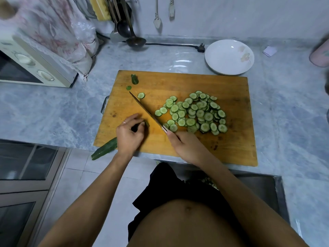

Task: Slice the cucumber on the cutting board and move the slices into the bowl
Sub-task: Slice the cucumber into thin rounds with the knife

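A wooden cutting board (231, 143) lies on the grey marble counter. My left hand (129, 133) grips a green cucumber (105, 150) at the board's front left; its uncut tail sticks out over the counter edge. My right hand (185, 147) holds a knife (147, 113), the blade lying diagonally right beside the cucumber's cut end. A heap of several cucumber slices (195, 113) covers the board's middle right. One slice (141, 95) lies apart near the knife tip. A white bowl (229, 57) stands behind the board, with nothing in it.
Two cucumber end bits (134, 79) lie at the board's back left. A toaster oven (32, 68) under a cloth stands at left. A ladle (136, 41) and a plug with cable (200, 47) lie at the back wall. A pink container (319, 54) is at right.
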`<state>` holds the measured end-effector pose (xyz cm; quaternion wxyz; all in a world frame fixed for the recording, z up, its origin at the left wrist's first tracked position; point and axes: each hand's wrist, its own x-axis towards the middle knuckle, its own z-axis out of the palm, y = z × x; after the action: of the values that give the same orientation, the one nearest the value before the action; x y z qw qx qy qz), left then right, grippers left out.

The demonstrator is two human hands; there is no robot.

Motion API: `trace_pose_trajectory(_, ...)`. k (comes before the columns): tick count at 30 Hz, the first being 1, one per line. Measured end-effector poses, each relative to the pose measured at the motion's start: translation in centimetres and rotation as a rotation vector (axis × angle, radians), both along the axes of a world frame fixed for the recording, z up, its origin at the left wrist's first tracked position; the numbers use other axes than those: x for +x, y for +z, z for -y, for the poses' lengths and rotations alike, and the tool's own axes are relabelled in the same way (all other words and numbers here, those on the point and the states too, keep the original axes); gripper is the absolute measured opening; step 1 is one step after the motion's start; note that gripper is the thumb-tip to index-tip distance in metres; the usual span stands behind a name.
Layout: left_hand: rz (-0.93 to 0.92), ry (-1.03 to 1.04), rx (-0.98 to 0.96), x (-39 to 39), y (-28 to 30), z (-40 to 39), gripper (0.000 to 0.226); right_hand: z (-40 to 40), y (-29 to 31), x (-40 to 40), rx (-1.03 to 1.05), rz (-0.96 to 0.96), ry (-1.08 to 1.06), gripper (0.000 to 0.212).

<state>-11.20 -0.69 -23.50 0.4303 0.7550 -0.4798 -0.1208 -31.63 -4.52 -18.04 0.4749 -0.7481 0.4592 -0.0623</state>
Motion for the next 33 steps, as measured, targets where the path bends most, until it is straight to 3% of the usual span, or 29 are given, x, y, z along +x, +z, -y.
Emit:
trace_pose_trajectory(3, 0.015, 0.032, -0.17, -0.5, 2.5, -0.1, 0.016, 0.5, 0.1, -2.9, -0.15, -0.072, 0.063, 0.049)
trace_pose_trajectory(6, 0.128, -0.112, -0.276, -1.5, 4.6, 0.4, 0.015, 0.9, 0.0, -5.0, -0.301, -0.231, 0.095, 0.044)
trace_pose_trajectory(9, 0.235, -0.43, -0.209, -2.9, 5.5, 1.3, 0.015, 1.5, 0.6, -6.1, -0.386, -0.386, 0.169, 0.046)
trace_pose_trajectory(13, 0.329, -0.778, 0.016, -5.4, 5.1, 2.4, 0.022, 1.6, 0.8, -6.7, -0.504, -0.451, 0.204, 0.054)
trace_pose_trajectory(16, 0.367, -0.815, 0.224, -6.2, 4.8, 4.2, 0.037, 1.3, 0.5, -7.1, -0.537, -0.457, 0.21, 0.053)
trace_pose_trajectory(20, 0.271, -0.854, 0.435, -6.5, 4.9, 7.4, 0.044, 0.9, 0.3, -7.9, -0.562, -0.459, 0.231, 0.055)
trace_pose_trajectory(25, 0.205, -0.71, 0.252, -6.2, 5.1, 7.2, 0.032, 0.5, 0.3, -8.8, -0.602, -0.443, 0.19, 0.056)
trace_pose_trajectory(27, 0.219, -0.791, 0.209, -6.9, 5.6, 6.6, 0.033, 0.5, 0.2, -8.9, -0.611, -0.445, 0.182, 0.056)
trace_pose_trajectory(30, 0.242, -0.973, 0.246, -9.4, 6.2, 6.6, 0.038, 0.8, 0.4, -9.1, -0.604, -0.438, 0.186, 0.054)
trace_pose_trajectory(33, 0.299, -0.946, 0.358, -10.5, 5.6, 8.1, 0.043, 0.7, 0.6, -9.0, -0.614, -0.452, 0.222, 0.054)
